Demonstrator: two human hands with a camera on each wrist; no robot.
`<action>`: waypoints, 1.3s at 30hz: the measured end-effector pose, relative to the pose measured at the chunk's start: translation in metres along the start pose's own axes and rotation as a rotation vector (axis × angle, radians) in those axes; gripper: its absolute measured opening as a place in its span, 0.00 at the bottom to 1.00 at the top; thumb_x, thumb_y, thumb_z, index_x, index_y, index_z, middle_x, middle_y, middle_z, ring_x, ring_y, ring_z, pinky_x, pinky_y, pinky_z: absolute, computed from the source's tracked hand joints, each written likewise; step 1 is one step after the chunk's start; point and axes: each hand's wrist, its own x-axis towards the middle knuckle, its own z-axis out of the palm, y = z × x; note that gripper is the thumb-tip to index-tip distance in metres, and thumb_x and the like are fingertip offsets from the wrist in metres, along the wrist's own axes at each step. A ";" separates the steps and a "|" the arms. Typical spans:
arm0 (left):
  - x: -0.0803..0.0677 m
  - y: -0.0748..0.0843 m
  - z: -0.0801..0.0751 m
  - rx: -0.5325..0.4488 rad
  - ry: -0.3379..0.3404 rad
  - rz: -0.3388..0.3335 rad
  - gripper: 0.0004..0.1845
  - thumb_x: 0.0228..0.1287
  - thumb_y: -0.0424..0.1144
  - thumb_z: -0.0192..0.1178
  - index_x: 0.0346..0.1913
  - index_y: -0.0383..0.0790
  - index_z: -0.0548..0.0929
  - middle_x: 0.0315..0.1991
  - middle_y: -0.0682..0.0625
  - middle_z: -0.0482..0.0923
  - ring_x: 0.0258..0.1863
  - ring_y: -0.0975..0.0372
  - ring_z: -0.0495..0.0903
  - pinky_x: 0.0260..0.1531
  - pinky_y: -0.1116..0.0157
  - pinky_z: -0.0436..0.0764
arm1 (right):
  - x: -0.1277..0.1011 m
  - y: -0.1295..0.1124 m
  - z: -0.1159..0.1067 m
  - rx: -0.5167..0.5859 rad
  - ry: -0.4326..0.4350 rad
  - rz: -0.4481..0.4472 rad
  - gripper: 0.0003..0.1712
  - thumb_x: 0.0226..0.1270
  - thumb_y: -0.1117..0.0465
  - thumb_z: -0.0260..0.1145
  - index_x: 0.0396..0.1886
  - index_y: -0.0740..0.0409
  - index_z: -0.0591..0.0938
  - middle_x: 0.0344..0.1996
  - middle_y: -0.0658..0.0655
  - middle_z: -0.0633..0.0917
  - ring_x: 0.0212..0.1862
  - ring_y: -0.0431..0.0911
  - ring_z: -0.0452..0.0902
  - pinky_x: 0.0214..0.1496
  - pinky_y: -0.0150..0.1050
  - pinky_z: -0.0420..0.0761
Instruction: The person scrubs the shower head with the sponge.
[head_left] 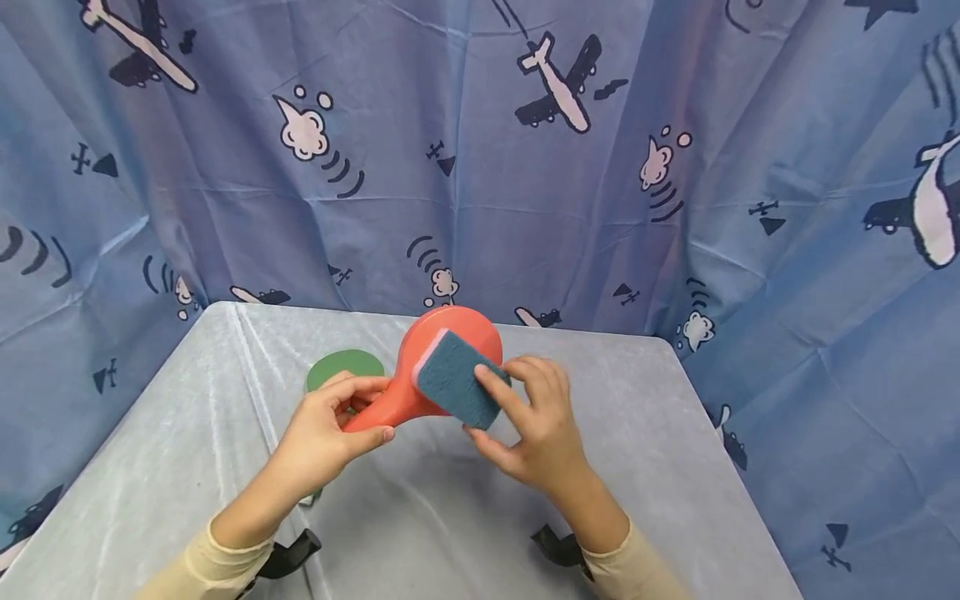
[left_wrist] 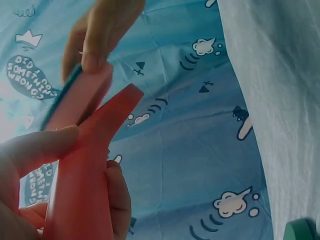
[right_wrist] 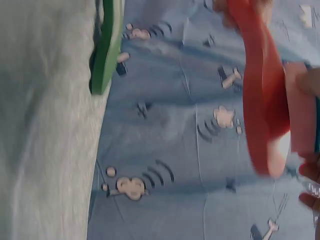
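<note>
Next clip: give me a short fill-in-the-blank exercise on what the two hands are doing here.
1. The left hand holds the red paddle by its ____.
2. The right hand presses a ____ against the paddle's round face.
3. The second paddle lying on the table is ____ in colour.
4. The scrubbing face of the sponge turned toward the head camera is dark ____.

Missing words: handle; sponge; green; teal

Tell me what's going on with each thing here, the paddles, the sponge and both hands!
Red paddle: lifted off the table, held by its handle.
Sponge: pressed flat against the red paddle's face.
Green paddle: lying flat on the table.
Left hand: grips the red paddle's handle.
Right hand: holds the sponge.
</note>
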 end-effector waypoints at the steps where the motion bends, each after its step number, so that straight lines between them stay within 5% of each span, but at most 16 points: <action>1: 0.000 0.000 0.000 0.006 -0.002 -0.002 0.29 0.48 0.28 0.79 0.57 0.42 0.86 0.43 0.48 0.80 0.39 0.57 0.81 0.38 0.68 0.84 | 0.001 -0.004 0.001 -0.002 -0.008 -0.044 0.31 0.66 0.44 0.68 0.62 0.57 0.83 0.46 0.64 0.81 0.50 0.60 0.75 0.52 0.58 0.71; 4: 0.000 0.001 0.000 0.013 -0.006 -0.003 0.28 0.48 0.28 0.79 0.57 0.42 0.87 0.42 0.47 0.80 0.39 0.57 0.82 0.38 0.68 0.84 | 0.000 -0.005 0.001 -0.027 -0.026 -0.044 0.31 0.65 0.44 0.67 0.63 0.56 0.83 0.46 0.63 0.81 0.50 0.60 0.75 0.52 0.58 0.71; 9: -0.002 0.004 -0.005 -0.002 -0.017 -0.013 0.28 0.46 0.28 0.80 0.54 0.41 0.87 0.41 0.46 0.80 0.37 0.59 0.82 0.36 0.69 0.84 | -0.002 0.007 -0.007 -0.009 0.007 0.208 0.33 0.68 0.39 0.66 0.64 0.54 0.82 0.48 0.64 0.80 0.51 0.60 0.74 0.52 0.57 0.68; 11: -0.003 0.006 -0.005 -0.011 -0.022 -0.018 0.27 0.46 0.27 0.80 0.54 0.40 0.87 0.40 0.46 0.80 0.37 0.59 0.82 0.36 0.69 0.84 | -0.002 0.009 -0.009 0.009 0.028 0.240 0.33 0.68 0.39 0.66 0.64 0.55 0.82 0.47 0.65 0.80 0.51 0.60 0.74 0.53 0.58 0.68; 19: -0.002 0.007 -0.003 0.038 0.003 -0.036 0.27 0.46 0.30 0.81 0.54 0.41 0.87 0.41 0.47 0.81 0.37 0.57 0.82 0.37 0.68 0.83 | -0.001 -0.014 0.003 -0.001 -0.012 -0.060 0.31 0.65 0.44 0.69 0.63 0.57 0.83 0.47 0.64 0.81 0.50 0.60 0.75 0.52 0.58 0.72; 21: -0.001 0.006 -0.002 0.043 0.002 -0.042 0.27 0.46 0.30 0.81 0.54 0.42 0.88 0.41 0.48 0.81 0.37 0.57 0.82 0.37 0.68 0.83 | 0.000 -0.012 0.002 -0.020 -0.008 -0.024 0.31 0.64 0.44 0.69 0.63 0.55 0.83 0.47 0.64 0.81 0.50 0.60 0.75 0.53 0.58 0.71; 27: -0.001 0.005 0.002 0.005 -0.022 -0.053 0.27 0.45 0.28 0.80 0.53 0.42 0.88 0.40 0.46 0.80 0.36 0.57 0.83 0.35 0.68 0.84 | 0.000 0.008 -0.004 -0.029 0.056 0.265 0.33 0.66 0.40 0.68 0.64 0.54 0.83 0.46 0.64 0.80 0.50 0.61 0.74 0.52 0.58 0.67; 29: -0.002 0.005 0.004 0.012 -0.016 -0.045 0.27 0.45 0.28 0.80 0.53 0.42 0.88 0.40 0.47 0.80 0.35 0.57 0.83 0.35 0.68 0.83 | 0.000 0.007 -0.003 -0.022 0.059 0.252 0.33 0.66 0.40 0.68 0.64 0.55 0.83 0.46 0.64 0.80 0.50 0.60 0.74 0.52 0.58 0.67; 35: -0.006 0.003 0.010 0.053 0.005 -0.028 0.27 0.45 0.29 0.81 0.53 0.42 0.88 0.40 0.50 0.81 0.37 0.58 0.81 0.38 0.68 0.83 | -0.002 -0.012 0.002 -0.053 0.016 0.008 0.32 0.63 0.44 0.69 0.62 0.57 0.83 0.45 0.63 0.81 0.49 0.60 0.75 0.52 0.58 0.70; 39: -0.007 0.005 0.012 0.041 0.009 -0.024 0.27 0.45 0.28 0.80 0.53 0.43 0.88 0.40 0.49 0.80 0.34 0.59 0.81 0.37 0.68 0.83 | 0.000 -0.006 -0.004 -0.088 0.045 0.143 0.32 0.64 0.43 0.68 0.63 0.55 0.83 0.46 0.64 0.81 0.50 0.60 0.75 0.53 0.58 0.69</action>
